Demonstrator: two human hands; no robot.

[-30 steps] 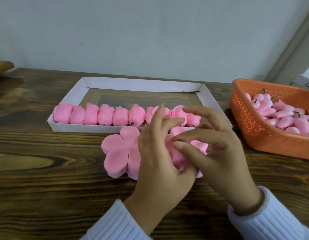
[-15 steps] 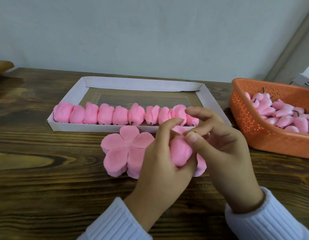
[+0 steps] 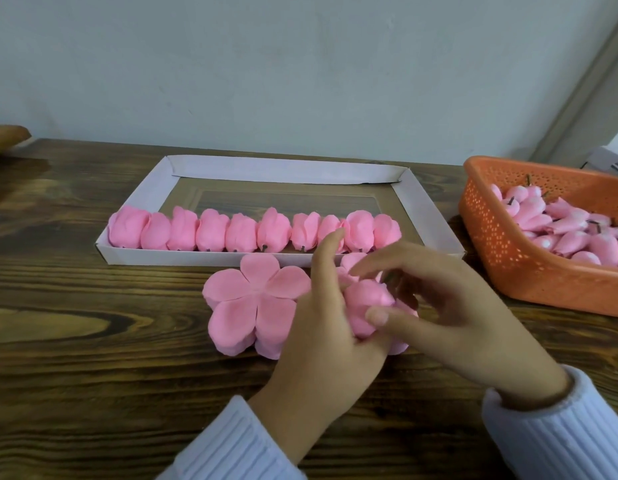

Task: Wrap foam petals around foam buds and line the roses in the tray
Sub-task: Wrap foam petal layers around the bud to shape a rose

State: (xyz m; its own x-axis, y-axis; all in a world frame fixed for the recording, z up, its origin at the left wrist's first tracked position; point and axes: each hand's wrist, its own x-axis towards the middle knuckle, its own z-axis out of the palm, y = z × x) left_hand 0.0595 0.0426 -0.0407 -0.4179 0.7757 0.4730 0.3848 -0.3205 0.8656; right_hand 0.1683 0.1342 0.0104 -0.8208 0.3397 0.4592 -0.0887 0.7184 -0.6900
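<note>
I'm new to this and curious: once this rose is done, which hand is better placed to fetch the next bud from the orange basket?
Probably the right hand: the orange basket sits on its side, close by; the left hand, gripping the rose, would have to reach across.

You hold a half-wrapped pink rose (image 3: 366, 306) right beside a flat stack of petals (image 3: 255, 299). More roses (image 3: 241, 233) lie in a row along the near side of the white tray (image 3: 283, 171).

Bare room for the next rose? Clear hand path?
Free: tray floor between the rose row and far wall; table left of the petal stack. Crowded: left hand, right hand and held rose between tray and basket.
</note>
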